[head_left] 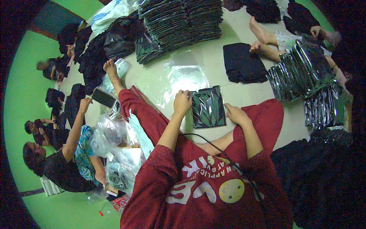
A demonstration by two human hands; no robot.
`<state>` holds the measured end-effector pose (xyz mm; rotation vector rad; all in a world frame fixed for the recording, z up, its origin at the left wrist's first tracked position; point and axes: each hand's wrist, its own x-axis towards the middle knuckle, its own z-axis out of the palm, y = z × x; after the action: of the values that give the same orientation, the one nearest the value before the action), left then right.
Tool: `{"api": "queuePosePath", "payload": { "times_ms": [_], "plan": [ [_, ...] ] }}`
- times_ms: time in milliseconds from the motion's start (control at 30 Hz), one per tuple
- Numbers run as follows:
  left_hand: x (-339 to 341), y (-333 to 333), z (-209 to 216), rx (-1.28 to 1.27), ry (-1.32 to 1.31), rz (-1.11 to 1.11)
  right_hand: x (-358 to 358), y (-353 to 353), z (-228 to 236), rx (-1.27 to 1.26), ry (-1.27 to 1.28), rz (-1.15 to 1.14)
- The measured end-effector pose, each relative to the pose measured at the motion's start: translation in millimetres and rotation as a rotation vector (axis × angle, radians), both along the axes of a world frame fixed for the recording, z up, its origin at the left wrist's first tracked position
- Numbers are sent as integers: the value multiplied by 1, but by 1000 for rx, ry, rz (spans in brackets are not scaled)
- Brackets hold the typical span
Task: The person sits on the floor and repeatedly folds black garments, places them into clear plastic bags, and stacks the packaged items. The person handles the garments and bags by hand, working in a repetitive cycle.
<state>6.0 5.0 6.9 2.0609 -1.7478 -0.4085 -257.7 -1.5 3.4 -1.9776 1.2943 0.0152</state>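
Note:
On the floor between my legs lies a folded black garment in a shiny clear plastic bag (208, 108). My left hand (183, 101) is at its upper left edge, the fingers bent and closed on the edge of the bag. By the right edge is my right hand (235, 114), its index finger stretched toward the bag and the other fingers partly curled; nothing shows in it. Beyond my left hand, flat clear plastic bags (185, 73) lie on the floor. A folded black cloth pile (244, 63) rests farther off to the right.
Tall stacks of bagged black garments (181, 26) stand ahead, with more bagged stacks (301, 70) at the right. Loose clear plastic (114, 133) is heaped by my left leg. A person (65, 164) at the left holds a phone (104, 98). Black cloth (305, 175) lies at the lower right.

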Motion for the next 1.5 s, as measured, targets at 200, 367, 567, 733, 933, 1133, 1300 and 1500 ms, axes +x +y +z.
{"api": "queuePosePath", "payload": {
  "times_ms": [200,367,567,733,933,1133,1300,1500],
  "plan": [
    [1,-17,-19,-109,36,5,1,0,5,21,-53,-4],
    [14,-30,-24,-193,208,183,2,1,5,-6,11,16],
    [17,-29,-15,-89,14,86,4,0,4,43,26,9],
    [9,-39,-7,-256,36,186,3,1,7,22,51,14],
    [-33,-41,1,119,-214,-418,5,-1,10,49,82,11],
    [-15,-42,14,438,173,-471,-1,1,8,57,81,-1],
    [1,-16,7,484,544,-331,1,-4,0,47,0,-7],
    [7,-7,2,428,565,-346,-4,-4,-2,65,26,-18]
  ]
}}
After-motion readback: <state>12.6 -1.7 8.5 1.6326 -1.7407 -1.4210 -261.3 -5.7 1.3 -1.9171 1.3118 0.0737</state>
